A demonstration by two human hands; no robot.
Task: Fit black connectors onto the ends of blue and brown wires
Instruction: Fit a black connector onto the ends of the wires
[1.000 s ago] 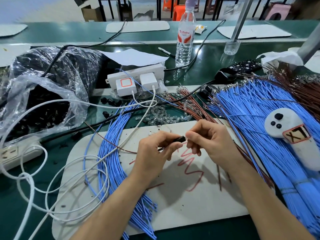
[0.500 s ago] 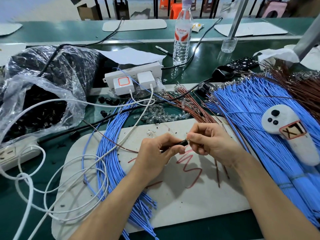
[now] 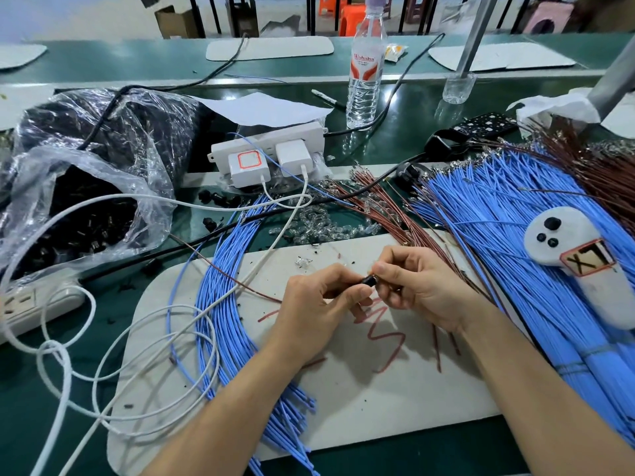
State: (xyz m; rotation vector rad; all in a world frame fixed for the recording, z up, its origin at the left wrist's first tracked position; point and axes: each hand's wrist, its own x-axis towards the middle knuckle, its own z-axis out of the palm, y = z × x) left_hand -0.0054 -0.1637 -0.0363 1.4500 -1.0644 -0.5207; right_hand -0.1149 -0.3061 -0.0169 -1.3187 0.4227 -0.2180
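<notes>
Both hands are working low over the mat (image 3: 378, 424), right under the camera, probably so the tiny parts are easy to see. The left hand (image 3: 316, 307) is pinching the connector (image 3: 369, 280) between thumb and forefinger, with one end pointing right so the other hand can feed into it. The right hand (image 3: 422, 293) is curling its fingertips (image 3: 380, 269) tight against that end, pinching what I'm guessing is a wire end. It's too small to be sure, and I can't tell the colour. Spare blue wires (image 3: 515, 269) and brown wires (image 3: 378, 207) are lying fanned out within reach, and the bag (image 3: 86, 201) of black parts is sitting off to the left.
</notes>
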